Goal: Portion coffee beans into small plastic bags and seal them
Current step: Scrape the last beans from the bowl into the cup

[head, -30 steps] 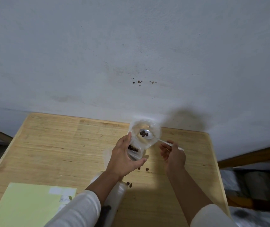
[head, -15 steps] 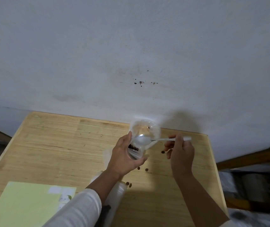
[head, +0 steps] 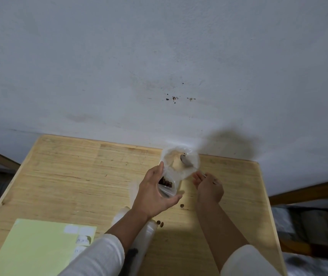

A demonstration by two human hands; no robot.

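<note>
Coffee beans (head: 166, 182) sit in unlabelled bag (head: 179, 166) gripped by left hand (head: 155, 193).

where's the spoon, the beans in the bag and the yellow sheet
spoon (head: 185, 160): head view, on its bowl inside the bag mouth
beans in the bag (head: 166, 182): head view, on the dark cluster
yellow sheet (head: 37, 248): head view, on its bare middle

Plain home room, stained whitewashed wall (head: 159, 66), small wooden table (head: 79, 176) against it
</note>
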